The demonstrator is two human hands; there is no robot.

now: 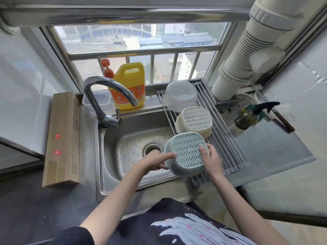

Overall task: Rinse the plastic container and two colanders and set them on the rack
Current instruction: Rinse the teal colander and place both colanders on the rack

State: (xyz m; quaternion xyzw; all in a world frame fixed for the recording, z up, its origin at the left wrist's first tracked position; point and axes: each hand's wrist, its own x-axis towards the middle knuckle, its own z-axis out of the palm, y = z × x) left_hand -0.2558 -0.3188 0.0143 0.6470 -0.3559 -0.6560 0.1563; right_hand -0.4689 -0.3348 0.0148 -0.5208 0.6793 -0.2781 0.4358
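Fingers [169, 155] of the left hand [155, 161] are partly spread, the forefinger extended along the left wall of the green colander [185, 152], the remaining fingers curled at its lower left edge and touching it. The right hand [211, 159] grips the right side of the same colander, thumb on the perforated base, fingers wrapped over the right edge. Both hands therefore hold the green colander, which is inverted, base uppermost and tilted toward the viewer. Its right portion lies over the near end of the rack [228, 149]; its left portion overhangs the sink [127, 145]. Whether it rests fully on the rods cannot be told.

Just beyond it on the rack sits the cream colander [194, 120], also inverted, perforated base up. Farther still, at the far end of the rack, stands the clear plastic container [180, 95], upside down. The three items form a line from far to near, each close beside the next.

The rack is a roll-up type of metal rods spanning the right part of the sink. The sink basin is wet with droplets around the drain [152, 149]. The tap [106, 99] stands at the far left corner, no water visible from its spout. A yellow detergent bottle [129, 85] stands on the sill behind it. A cardboard box [62, 138] lies on the counter to the left. A spray bottle [251, 115] lies on the right.
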